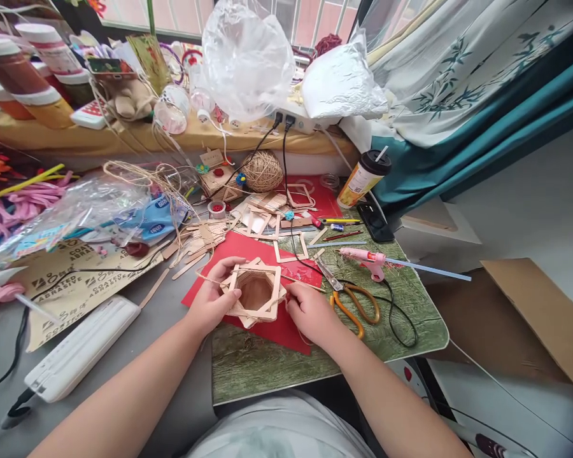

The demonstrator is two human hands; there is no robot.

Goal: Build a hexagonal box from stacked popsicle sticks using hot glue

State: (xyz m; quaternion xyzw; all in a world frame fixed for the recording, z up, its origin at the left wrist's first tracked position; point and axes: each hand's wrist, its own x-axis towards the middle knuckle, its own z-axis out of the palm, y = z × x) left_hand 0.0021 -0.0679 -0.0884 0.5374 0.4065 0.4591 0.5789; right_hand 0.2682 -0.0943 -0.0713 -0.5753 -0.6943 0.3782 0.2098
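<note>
Across the lower middle, a green wood-patterned table (pixel 248 375) with a rounded corner meets a smooth grey surface (pixel 172 381). Over the table, I hold a hollow, many-sided stack of pale wooden stick frames (pixel 267 313) above a sheet of bright red paper (pixel 291 340). My left hand (pixel 213 299) grips its left side, the thumb over the rim and the other fingers wrapped behind. My right hand (pixel 311 312) is at its right edge, fingers curled close together; I cannot tell what they pinch.

Just right of that hand lie orange-handled metal scissors (pixel 348 299) and a pink glue gun (pixel 370 259) with a translucent stick. Farther back are a ball of brown twine (pixel 263 170) and a paper cup with a black lid (pixel 363 181). Behind runs a ledge covered in tan cloth (pixel 248 141), below a barred window (pixel 310 22). White curtains with dark leaf prints (pixel 439 76) hang beside teal fabric (pixel 420 175).

On the left, beige paper (pixel 93 273) repeats "COATED ABRASIVE" in dark capitals. The cup's yellow-and-white side bears a small square code; its other print is too small to read.
</note>
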